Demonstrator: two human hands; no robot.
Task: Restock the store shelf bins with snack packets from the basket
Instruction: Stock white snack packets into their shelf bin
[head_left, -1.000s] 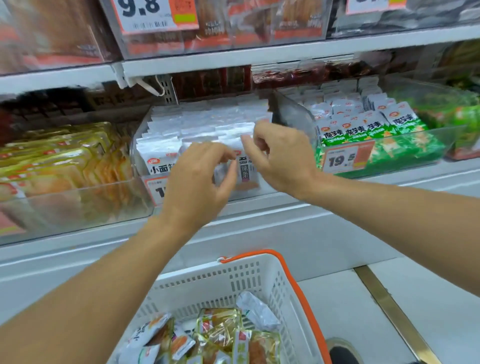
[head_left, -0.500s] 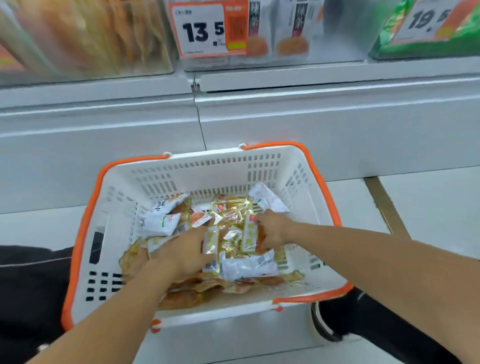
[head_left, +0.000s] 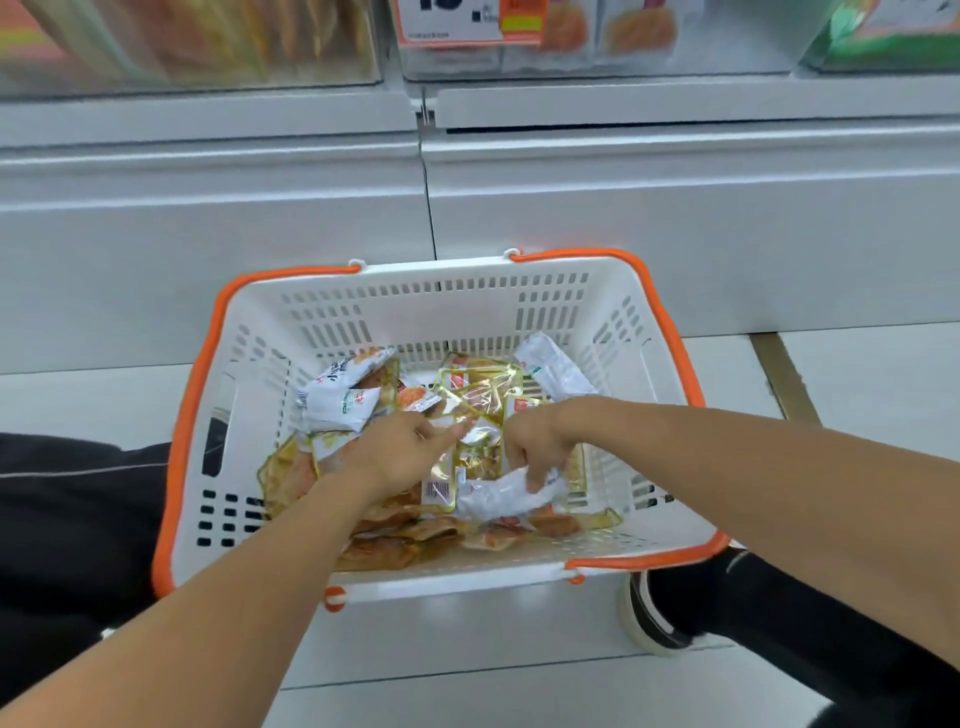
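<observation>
White floor (head_left: 857, 374) beneath basket (head_left: 431, 306)

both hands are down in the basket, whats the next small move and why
Probably lift the white packet clear of the pile and bring it toward the shelf bins. The right hand already curls its fingers onto that packet near the front of the basket, while the left hand lies open on the yellow packets with no grip yet.
</observation>
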